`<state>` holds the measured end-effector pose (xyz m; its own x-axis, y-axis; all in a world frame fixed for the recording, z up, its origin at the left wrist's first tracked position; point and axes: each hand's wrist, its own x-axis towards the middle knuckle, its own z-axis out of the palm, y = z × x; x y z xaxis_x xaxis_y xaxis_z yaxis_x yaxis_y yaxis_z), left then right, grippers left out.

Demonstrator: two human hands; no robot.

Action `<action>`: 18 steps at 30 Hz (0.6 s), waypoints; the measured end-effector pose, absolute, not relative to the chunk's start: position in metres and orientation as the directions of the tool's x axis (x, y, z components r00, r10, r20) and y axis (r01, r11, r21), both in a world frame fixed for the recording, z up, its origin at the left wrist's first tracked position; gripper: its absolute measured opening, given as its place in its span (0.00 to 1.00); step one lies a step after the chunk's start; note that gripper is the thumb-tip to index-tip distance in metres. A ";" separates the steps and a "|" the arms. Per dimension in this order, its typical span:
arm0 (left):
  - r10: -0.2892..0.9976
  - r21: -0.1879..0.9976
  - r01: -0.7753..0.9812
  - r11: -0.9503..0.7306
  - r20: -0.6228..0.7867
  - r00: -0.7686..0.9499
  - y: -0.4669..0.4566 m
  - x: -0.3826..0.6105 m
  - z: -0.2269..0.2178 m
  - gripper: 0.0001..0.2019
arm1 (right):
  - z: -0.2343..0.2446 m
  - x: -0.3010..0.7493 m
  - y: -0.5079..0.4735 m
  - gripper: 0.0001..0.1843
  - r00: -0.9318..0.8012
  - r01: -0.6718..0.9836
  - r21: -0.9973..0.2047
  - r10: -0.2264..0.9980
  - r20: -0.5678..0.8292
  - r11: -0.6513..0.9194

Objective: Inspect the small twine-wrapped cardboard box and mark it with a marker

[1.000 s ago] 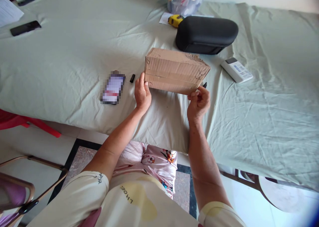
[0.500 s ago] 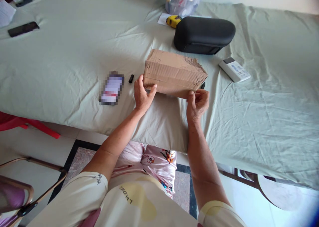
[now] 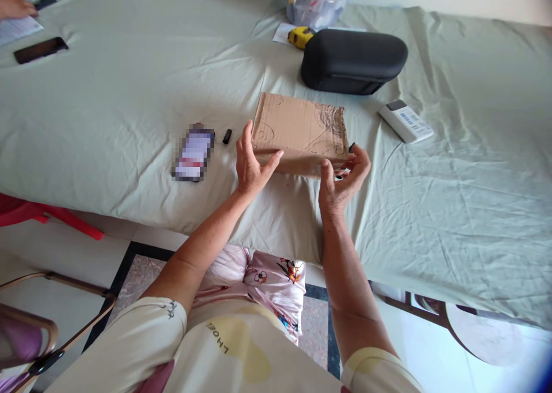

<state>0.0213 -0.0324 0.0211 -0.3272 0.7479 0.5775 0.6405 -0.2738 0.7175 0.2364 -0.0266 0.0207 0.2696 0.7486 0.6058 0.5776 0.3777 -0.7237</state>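
Observation:
A brown cardboard box (image 3: 299, 131) with pen scribbles on its top face lies flat on the pale green cloth, near the table's front edge. My left hand (image 3: 251, 164) cups its near left corner, thumb across the front side and fingers up the left end. My right hand (image 3: 342, 179) grips the near right corner, thumb up against the front and fingers curled round the end. A dark pen tip (image 3: 352, 148) pokes out just behind my right fingers.
A phone (image 3: 194, 152) and a small black cap (image 3: 226, 136) lie left of the box. Behind it sit a black case (image 3: 352, 60), a yellow tape measure (image 3: 299, 36) and a clear tub (image 3: 318, 0). A white device (image 3: 405, 121) lies at right. Another person's hand (image 3: 15, 7) and dark phone (image 3: 40, 49) are far left.
The box has tipped from standing on its long edge to lying flat on the cloth. Both hands have shifted lower round its near corners.

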 end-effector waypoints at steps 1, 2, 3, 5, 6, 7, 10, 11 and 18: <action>0.761 0.722 0.638 -0.269 0.565 -0.318 -0.033 0.023 0.021 0.47 | 0.021 0.235 -0.028 0.37 0.253 0.598 -0.707 0.749 0.612 0.376; 0.774 0.727 0.633 -0.265 0.552 -0.311 -0.033 0.025 0.021 0.46 | 0.021 0.233 -0.028 0.37 0.236 0.620 -0.691 0.751 0.616 0.372; 0.784 0.734 0.627 -0.260 0.540 -0.307 -0.034 0.027 0.021 0.45 | 0.021 0.231 -0.029 0.37 0.223 0.639 -0.676 0.754 0.619 0.366; 0.791 0.747 0.618 -0.247 0.523 -0.316 -0.035 0.030 0.021 0.45 | 0.021 0.228 -0.030 0.39 0.209 0.669 -0.655 0.756 0.621 0.352; 0.790 0.751 0.615 -0.241 0.520 -0.325 -0.035 0.032 0.021 0.46 | 0.021 0.226 -0.031 0.39 0.211 0.679 -0.649 0.756 0.620 0.344; 0.786 0.754 0.613 -0.238 0.520 -0.334 -0.036 0.033 0.021 0.47 | 0.021 0.225 -0.031 0.40 0.216 0.685 -0.647 0.755 0.620 0.335; 0.777 0.756 0.610 -0.238 0.525 -0.348 -0.037 0.038 0.022 0.47 | 0.023 0.223 -0.031 0.38 0.242 0.689 -0.653 0.751 0.615 0.313; 0.777 0.757 0.610 -0.234 0.523 -0.351 -0.037 0.039 0.023 0.47 | 0.023 0.223 -0.031 0.37 0.250 0.688 -0.658 0.752 0.610 0.305; 0.764 0.742 0.635 -0.213 0.532 -0.366 -0.033 0.038 0.017 0.42 | 0.022 0.226 -0.025 0.33 0.274 0.674 -0.677 0.750 0.601 0.296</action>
